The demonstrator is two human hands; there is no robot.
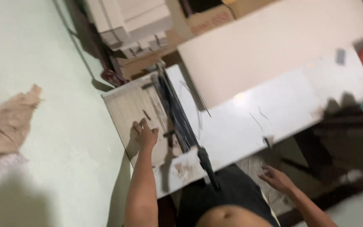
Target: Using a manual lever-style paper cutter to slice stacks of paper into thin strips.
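While blurred, cardboard box [202, 21] behind sheets [135, 19].

Brown cardboard box [202, 21] seen at top centre, behind far edge of white tabletop [248, 122], partly hidden by large white board [274, 46]; red printed marking borne on its front face, blurred. Second brown carton [141, 63] placed to its left and lower, just beyond tabletop's far left corner, under stack of white slabs [127, 19]. Small grey-blue rectangular label [340, 56] noted near right end of tabletop. No screens or signs seen.
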